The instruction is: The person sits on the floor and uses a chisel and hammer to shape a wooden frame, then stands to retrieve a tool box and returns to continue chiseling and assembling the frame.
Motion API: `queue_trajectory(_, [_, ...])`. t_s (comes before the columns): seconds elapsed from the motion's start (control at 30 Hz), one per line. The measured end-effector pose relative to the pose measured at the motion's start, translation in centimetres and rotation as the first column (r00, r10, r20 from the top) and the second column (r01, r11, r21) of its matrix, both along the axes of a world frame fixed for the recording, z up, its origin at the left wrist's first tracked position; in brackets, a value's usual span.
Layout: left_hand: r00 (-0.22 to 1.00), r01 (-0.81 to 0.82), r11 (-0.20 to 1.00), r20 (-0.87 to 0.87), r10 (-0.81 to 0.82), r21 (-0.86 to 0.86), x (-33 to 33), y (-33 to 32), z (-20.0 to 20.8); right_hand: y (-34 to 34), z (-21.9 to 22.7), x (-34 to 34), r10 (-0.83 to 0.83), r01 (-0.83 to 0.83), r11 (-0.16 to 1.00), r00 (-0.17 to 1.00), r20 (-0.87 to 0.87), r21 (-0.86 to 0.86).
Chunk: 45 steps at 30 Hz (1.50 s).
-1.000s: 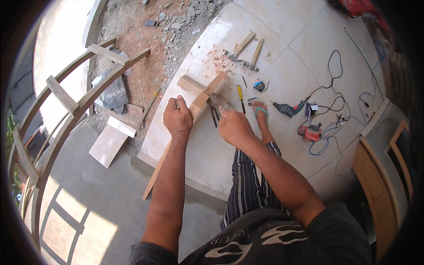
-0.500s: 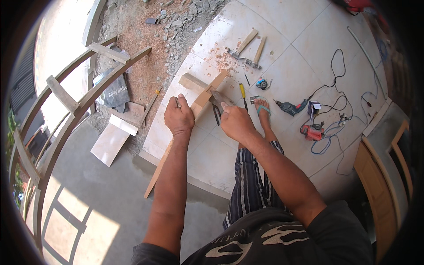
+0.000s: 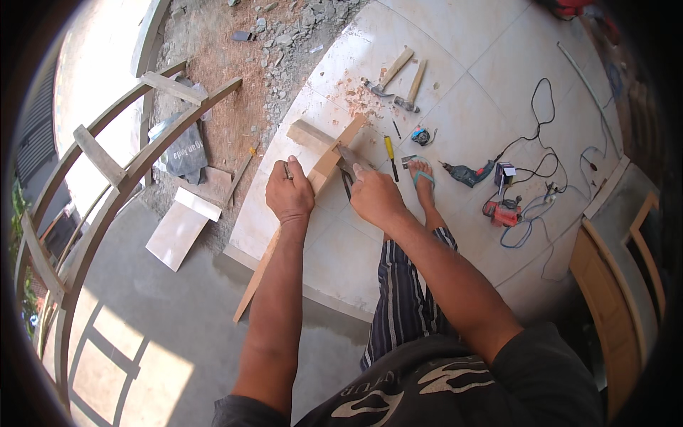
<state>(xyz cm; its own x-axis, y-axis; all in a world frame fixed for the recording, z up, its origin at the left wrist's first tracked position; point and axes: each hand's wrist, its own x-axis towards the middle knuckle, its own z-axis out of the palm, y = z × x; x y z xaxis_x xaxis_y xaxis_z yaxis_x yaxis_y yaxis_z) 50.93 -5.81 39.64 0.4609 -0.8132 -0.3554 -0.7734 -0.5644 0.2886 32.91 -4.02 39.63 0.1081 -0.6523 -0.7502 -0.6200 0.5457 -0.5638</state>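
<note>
A long wooden strip [image 3: 256,288] runs diagonally under my left hand [image 3: 290,191], its upper end crossing a short wooden block [image 3: 309,135] on the tiles. My left fingers are curled closed on the strip, and a small dark thing that I cannot make out shows between them. In my right hand [image 3: 377,196] is a flat-bladed tool that looks like a handsaw [image 3: 346,156]. Its blade meets the strip beside the block; the handle is hidden in my fist. A dark narrow tool [image 3: 346,183] lies just below the blade, partly covered.
Two hammers [image 3: 398,85] lie beyond the block among wood chips. A yellow-handled chisel [image 3: 390,149], a tape measure [image 3: 423,136] and a corded drill [image 3: 466,173] are near my sandalled foot [image 3: 422,178]. A red power tool [image 3: 503,212] sits among cables. A curved wooden frame [image 3: 135,167] stands left.
My right hand has shifted slightly left and toward me, and less of the blade shows. The strip and my left hand have barely moved.
</note>
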Motion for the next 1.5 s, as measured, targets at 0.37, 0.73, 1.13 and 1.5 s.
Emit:
queue_trajectory(0.37, [0.999, 0.042, 0.999, 0.027, -0.042, -0.003, 0.1, 0.1, 0.0, -0.1, -0.5, 0.7, 0.013, -0.01, 0.998, 0.999, -0.036, 0.057])
queue_trajectory(0.73, [1.0, 0.015, 0.999, 0.02, -0.016, 0.037, 0.0, -0.3, 0.1, -0.3, 0.3, 0.9, 0.056, -0.053, 0.997, 0.997, -0.049, 0.051])
queue_trajectory(1.13, [1.0, -0.01, 1.0, -0.001, 0.01, 0.021, -0.5, -0.4, 0.0, 0.8, -0.2, 0.8, 0.047, -0.05, 0.998, 0.995, -0.092, -0.033])
queue_trajectory(1.5, [0.999, -0.028, 0.999, -0.02, 0.029, 0.03, 0.6, -0.2, -0.1, 4.6, -1.3, -4.9, -0.17, 0.168, 0.983, 0.985, 0.024, 0.068])
